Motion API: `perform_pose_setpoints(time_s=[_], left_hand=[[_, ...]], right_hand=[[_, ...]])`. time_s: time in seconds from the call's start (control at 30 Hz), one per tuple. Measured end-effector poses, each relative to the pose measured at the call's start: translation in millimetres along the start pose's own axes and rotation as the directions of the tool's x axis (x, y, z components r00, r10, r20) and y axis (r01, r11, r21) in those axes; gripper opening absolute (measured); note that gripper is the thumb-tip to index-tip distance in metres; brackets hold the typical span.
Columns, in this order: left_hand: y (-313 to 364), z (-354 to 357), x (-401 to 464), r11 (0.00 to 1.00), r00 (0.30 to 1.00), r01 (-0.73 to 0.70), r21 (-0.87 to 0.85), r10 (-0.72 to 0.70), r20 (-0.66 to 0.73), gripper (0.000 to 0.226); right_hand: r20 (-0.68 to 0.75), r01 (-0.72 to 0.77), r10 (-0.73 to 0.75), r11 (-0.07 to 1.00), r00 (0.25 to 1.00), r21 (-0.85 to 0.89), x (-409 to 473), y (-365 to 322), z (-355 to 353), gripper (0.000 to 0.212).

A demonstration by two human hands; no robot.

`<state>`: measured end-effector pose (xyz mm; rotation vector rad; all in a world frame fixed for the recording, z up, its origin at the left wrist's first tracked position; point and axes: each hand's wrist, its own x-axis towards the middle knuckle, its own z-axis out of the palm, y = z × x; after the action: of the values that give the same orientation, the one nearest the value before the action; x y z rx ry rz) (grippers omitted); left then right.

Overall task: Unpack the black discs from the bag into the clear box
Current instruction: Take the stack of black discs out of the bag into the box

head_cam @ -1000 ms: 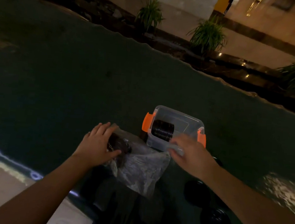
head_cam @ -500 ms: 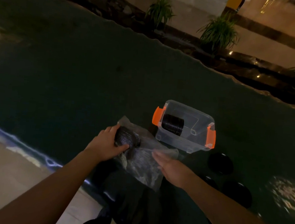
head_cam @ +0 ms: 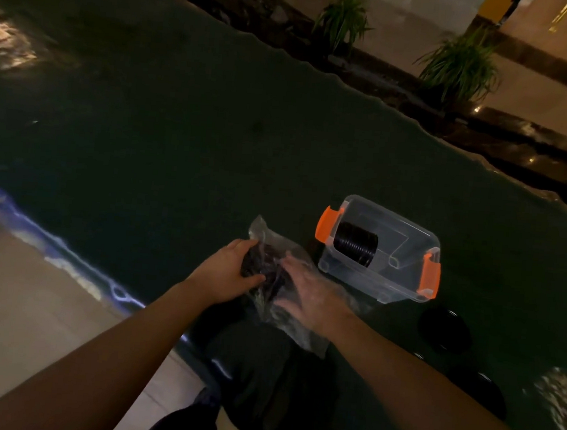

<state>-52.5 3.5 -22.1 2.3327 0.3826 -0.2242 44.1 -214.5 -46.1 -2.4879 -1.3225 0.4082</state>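
A crumpled clear plastic bag (head_cam: 266,235) lies on the dark green table just left of the clear box (head_cam: 404,263), which has orange latches. My left hand (head_cam: 225,271) grips the bag from outside, around a dark bunch of black discs (head_cam: 260,264) inside it. My right hand (head_cam: 309,292) looks hazy, as if under the plastic film, with its fingers spread and their tips at the discs. A stack of black discs (head_cam: 354,248) stands on edge at the left end of the box.
Two dark round objects (head_cam: 445,330) (head_cam: 486,393) lie on the table right of my right forearm. The table's near edge (head_cam: 66,257) runs diagonally at the left. Potted plants (head_cam: 459,65) stand beyond the far edge. A dark cloth (head_cam: 261,377) lies below the bag.
My right hand left the box's near rim, came back to the bag and slid in under the plastic toward the discs. My left hand kept its hold on the bag.
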Motion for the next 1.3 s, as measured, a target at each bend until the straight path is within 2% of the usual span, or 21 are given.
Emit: perform_pose_setpoints(time_s=[0.1,0.2,0.37,0.5,0.63,0.8,0.87,0.93,1.03,1.1,1.2,1.3], left_hand=[[0,1,-1,0.999,1.0,-0.01,-0.042,0.01,-0.003,0.078],[-1,2,0,0.998,1.0,-0.01,-0.059,0.01,0.007,0.075],[1,5,1,0.998,0.999,-0.031,-0.046,0.031,0.018,0.073],[1,4,3,0.998,0.998,-0.057,0.021,0.057,0.015,0.072],[3,2,3,0.989,0.995,-0.103,0.109,0.103,0.006,0.08],[5,-5,4,0.98,0.995,-0.1,0.173,0.098,0.019,0.088],[6,-8,5,0.98,0.997,-0.076,0.185,0.074,0.017,0.087],[9,-9,6,0.973,0.999,-0.046,0.224,0.043,0.016,0.09],[12,-10,7,0.963,0.999,-0.032,0.267,0.028,0.021,0.098],[15,-10,8,0.954,0.999,-0.039,0.297,0.031,0.033,0.105],[18,-12,8,0.945,0.999,-0.031,0.326,0.023,0.028,0.11],[21,-16,10,0.924,1.0,-0.019,0.381,0.013,0.017,0.105]], right_hand=[[0.001,-0.129,0.129,0.991,0.992,0.045,10,-3,1,0.097],[0.09,-0.046,0.043,0.998,0.995,0.03,17,2,0,0.095],[0.076,0.027,-0.024,0.999,0.997,-0.044,29,-2,-7,0.087],[0.085,0.053,-0.054,0.998,0.995,0.016,38,-9,-10,0.071],[0.075,0.07,-0.062,0.992,0.995,-0.102,37,-9,-11,0.077],[0.005,0.073,-0.073,0.997,0.997,-0.002,33,-11,-16,0.064],[0.038,0.012,-0.013,0.999,0.999,0.038,33,-11,-18,0.061],[0.123,-0.05,0.049,0.999,0.991,0.01,32,-11,-18,0.07],[0.226,0.007,0.021,0.993,0.974,-0.122,29,-13,-16,0.082],[0.228,0.035,-0.001,0.989,0.974,-0.145,22,-17,-16,0.085],[0.182,0.064,-0.039,0.989,0.982,-0.135,7,-18,-14,0.077],[0.14,0.14,-0.117,0.975,0.983,-0.173,-8,-20,-15,0.044]])
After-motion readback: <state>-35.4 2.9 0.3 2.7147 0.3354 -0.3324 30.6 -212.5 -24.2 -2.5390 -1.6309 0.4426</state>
